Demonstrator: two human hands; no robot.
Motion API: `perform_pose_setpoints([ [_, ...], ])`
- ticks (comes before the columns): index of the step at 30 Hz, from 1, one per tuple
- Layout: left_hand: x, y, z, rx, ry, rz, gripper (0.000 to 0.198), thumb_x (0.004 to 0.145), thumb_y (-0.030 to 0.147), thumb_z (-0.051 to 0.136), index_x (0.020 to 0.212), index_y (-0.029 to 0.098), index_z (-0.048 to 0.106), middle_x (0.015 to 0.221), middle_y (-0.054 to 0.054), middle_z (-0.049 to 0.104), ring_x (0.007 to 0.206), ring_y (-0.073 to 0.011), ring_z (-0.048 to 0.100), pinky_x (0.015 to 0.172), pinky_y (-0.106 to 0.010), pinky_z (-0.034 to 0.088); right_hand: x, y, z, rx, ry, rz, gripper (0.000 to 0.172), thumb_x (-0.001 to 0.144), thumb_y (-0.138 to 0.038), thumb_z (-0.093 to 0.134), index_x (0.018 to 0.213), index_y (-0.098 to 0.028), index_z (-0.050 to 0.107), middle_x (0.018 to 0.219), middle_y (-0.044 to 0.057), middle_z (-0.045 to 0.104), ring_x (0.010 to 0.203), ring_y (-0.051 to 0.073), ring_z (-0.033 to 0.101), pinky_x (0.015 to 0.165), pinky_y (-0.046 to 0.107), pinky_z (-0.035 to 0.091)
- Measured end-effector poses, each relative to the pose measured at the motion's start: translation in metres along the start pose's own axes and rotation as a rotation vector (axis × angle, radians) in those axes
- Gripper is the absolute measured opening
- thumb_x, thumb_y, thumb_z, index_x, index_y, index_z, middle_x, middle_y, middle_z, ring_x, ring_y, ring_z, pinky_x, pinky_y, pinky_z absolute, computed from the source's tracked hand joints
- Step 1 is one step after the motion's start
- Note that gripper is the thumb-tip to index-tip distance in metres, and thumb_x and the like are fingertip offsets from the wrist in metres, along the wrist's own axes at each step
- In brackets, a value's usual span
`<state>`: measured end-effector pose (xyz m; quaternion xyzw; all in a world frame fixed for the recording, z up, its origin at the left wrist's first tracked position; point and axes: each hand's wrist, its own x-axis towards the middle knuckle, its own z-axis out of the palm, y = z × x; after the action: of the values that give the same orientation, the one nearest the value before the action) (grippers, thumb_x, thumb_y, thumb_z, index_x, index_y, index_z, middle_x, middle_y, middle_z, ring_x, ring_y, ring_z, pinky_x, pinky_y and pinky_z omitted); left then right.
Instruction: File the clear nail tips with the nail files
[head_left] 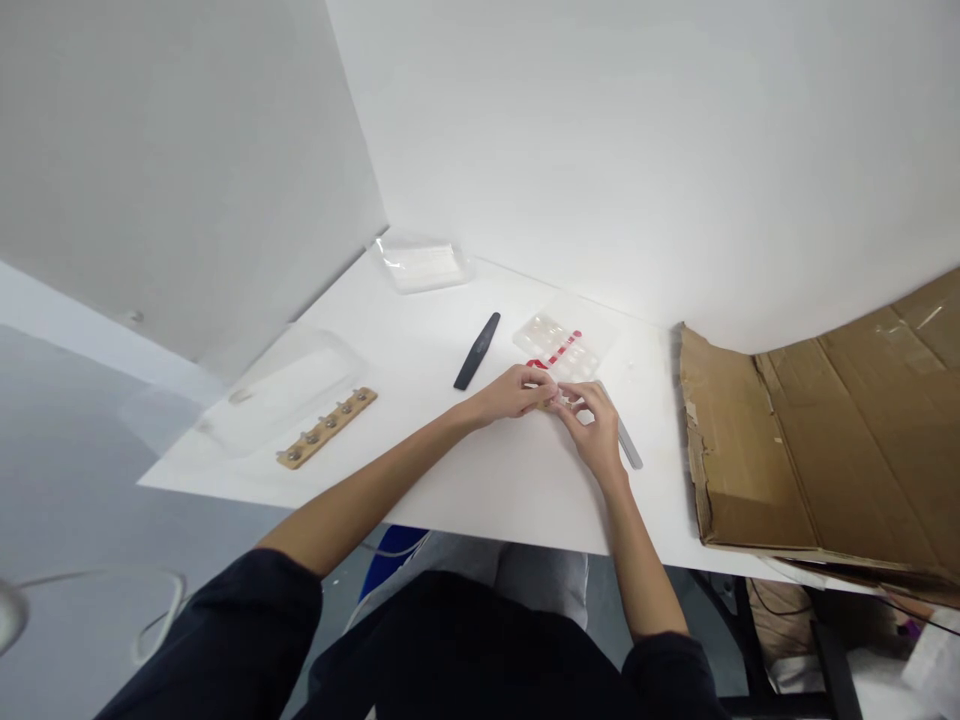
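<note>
My left hand (519, 393) and my right hand (596, 428) meet over the front middle of the white table. Fingertips of both pinch a small translucent piece (558, 397), partly hidden between them and too small to identify. Just beyond the hands lies a clear compartment case (592, 358), with a row of small red pieces (564, 347) and pale ones in it. A black nail file (478, 350) rests left of the case. Partly behind my right hand, a grey nail file (630, 445) lies on the table.
A wooden strip (330, 428) with several metal knobs and clear tips lies at the left. Behind it is a clear plastic bag (300, 375). Another clear package (424, 265) with white contents sits at the back. An open cardboard box (750, 450) stands at the right edge.
</note>
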<state>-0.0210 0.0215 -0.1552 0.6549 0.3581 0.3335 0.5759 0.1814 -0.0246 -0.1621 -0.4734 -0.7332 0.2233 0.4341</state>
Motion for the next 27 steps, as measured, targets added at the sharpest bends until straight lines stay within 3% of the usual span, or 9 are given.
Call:
perform_pose_setpoints([
  [5,0.001,0.004,-0.003,0.168,0.261,0.076,0.040,0.099,0.048,0.056,0.084,0.015,0.074,0.086,-0.008,0.072,0.069,-0.0148,0.055,0.065,-0.027,0.045,0.002,0.006,0.000,-0.089,0.016,-0.012,0.021,0.099,-0.033,0.072,0.119,-0.026,0.076,0.112,0.008,0.077,0.107,0.026,0.068,0.092,0.045,0.059],
  [9,0.001,0.004,-0.007,0.307,0.373,0.118,0.038,0.102,0.045,0.050,0.090,0.017,0.073,0.099,-0.010,0.074,0.080,-0.0181,0.059,0.076,-0.030,0.047,0.004,0.011,0.003,-0.158,-0.018,-0.040,0.018,0.099,-0.032,0.072,0.116,-0.026,0.076,0.114,0.009,0.079,0.109,0.028,0.069,0.099,0.048,0.056],
  [15,-0.003,0.002,-0.017,0.523,0.223,0.123,0.019,0.091,0.036,0.067,0.093,0.019,0.075,0.094,-0.005,0.068,0.073,-0.0170,0.057,0.075,-0.031,0.044,0.003,0.017,0.008,-0.234,-0.071,-0.054,0.020,0.101,-0.032,0.069,0.118,-0.025,0.077,0.113,0.009,0.080,0.107,0.028,0.070,0.096,0.046,0.054],
  [18,-0.006,0.002,-0.022,0.590,0.153,0.114,0.020,0.087,0.035,0.072,0.097,0.019,0.076,0.098,-0.005,0.067,0.072,-0.0168,0.057,0.072,-0.030,0.042,0.003,0.018,0.009,-0.258,-0.087,-0.060,0.022,0.101,-0.031,0.069,0.121,-0.025,0.076,0.111,0.008,0.079,0.106,0.028,0.069,0.095,0.046,0.054],
  [23,-0.006,-0.001,-0.020,0.735,0.048,0.096,0.028,0.094,0.042,0.066,0.107,0.018,0.074,0.108,-0.007,0.068,0.081,-0.0183,0.063,0.075,-0.029,0.044,0.003,0.021,0.011,-0.280,-0.117,-0.068,0.023,0.099,-0.029,0.072,0.121,-0.024,0.077,0.110,0.008,0.079,0.106,0.028,0.066,0.096,0.046,0.053],
  [27,-0.004,-0.007,-0.017,0.781,0.035,0.073,0.028,0.096,0.042,0.062,0.105,0.019,0.074,0.112,-0.007,0.069,0.078,-0.0173,0.064,0.075,-0.030,0.044,0.003,0.021,0.011,-0.295,-0.139,-0.065,0.025,0.101,-0.028,0.069,0.124,-0.025,0.076,0.116,0.008,0.079,0.111,0.029,0.065,0.099,0.047,0.052],
])
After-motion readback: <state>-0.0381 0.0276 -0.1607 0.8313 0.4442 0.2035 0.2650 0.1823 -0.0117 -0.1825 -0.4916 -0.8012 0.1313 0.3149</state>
